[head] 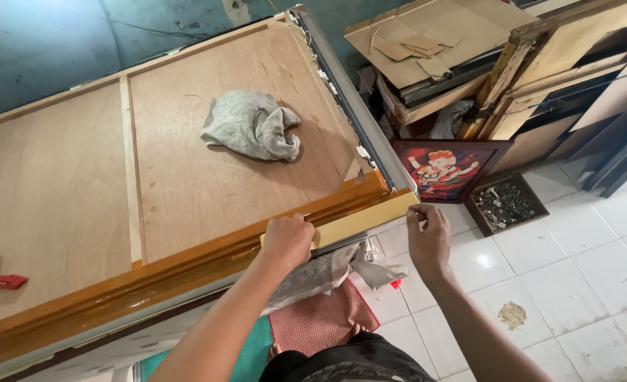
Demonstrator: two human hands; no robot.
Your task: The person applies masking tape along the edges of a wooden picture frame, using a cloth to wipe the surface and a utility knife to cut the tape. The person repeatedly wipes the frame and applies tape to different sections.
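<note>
Plywood panel (186, 177) in an orange-brown wooden frame (186, 272) is lying flat, filling most of the view beyond both hands. Grey cloth (253, 126) is sitting crumpled on the panel, well beyond the left hand (286, 240). Tan tape strip (359, 221) is running along the frame's near edge between the two hands. Left hand is pressing down on the strip, fingers curled (palm hidden). Right hand (428, 237) is pinching the strip's free end at the corner. Framed picture (446, 170) is leaning just beyond the right hand.
</note>
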